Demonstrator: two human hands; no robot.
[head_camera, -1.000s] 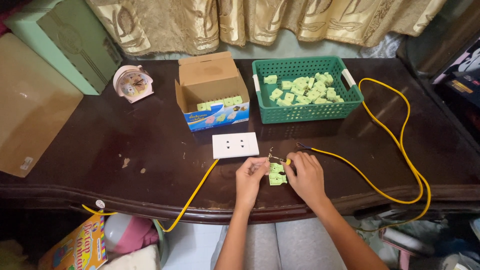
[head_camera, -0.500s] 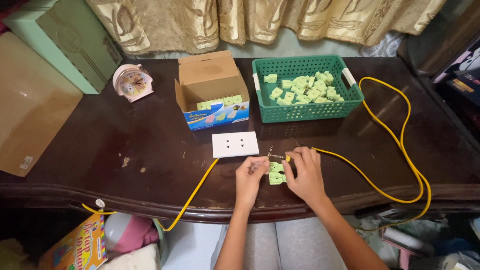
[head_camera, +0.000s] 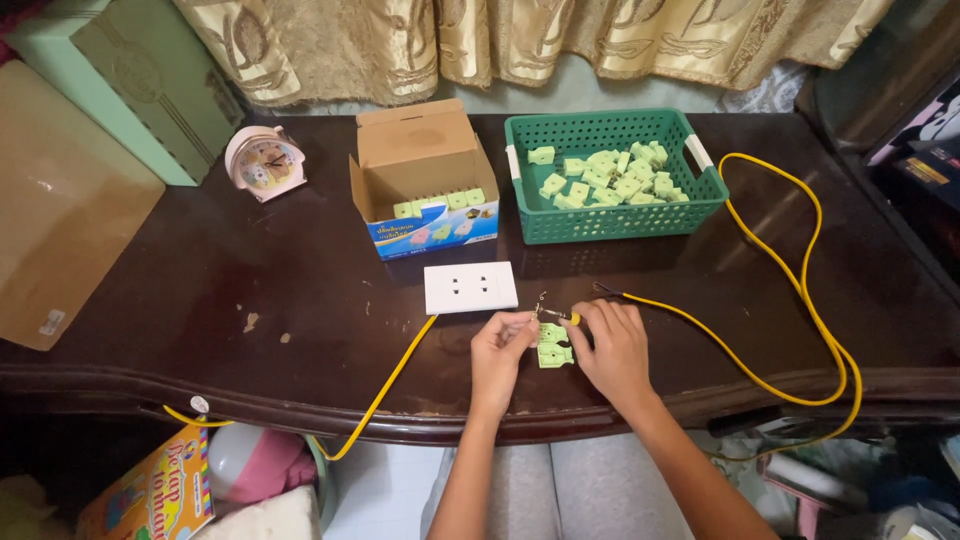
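1. Pinching at the front edge of the dark bench (head_camera: 300, 330), the left hand (head_camera: 503, 352) had its fingers closed on a small light-green plastic part (head_camera: 553, 352) that lay on the bench between both hands.
2. Right there beside it, the right hand (head_camera: 615, 350) was closed too, gripping the end of the yellow cable (head_camera: 800, 310), whose bare metal tip stuck out just above the green part.
3. That cable looped away to the right, round past the green basket (head_camera: 610, 215), which was heaped with more light-green parts (head_camera: 600, 178).
4. Just beyond the hands lay a white socket plate (head_camera: 470, 287), with a second yellow wire (head_camera: 385, 390) running from it over the bench edge.
5. Left of the basket stood an open cardboard box (head_camera: 420, 150) holding a row of the same green parts.
6. Further left sat a pink alarm clock (head_camera: 263, 162).
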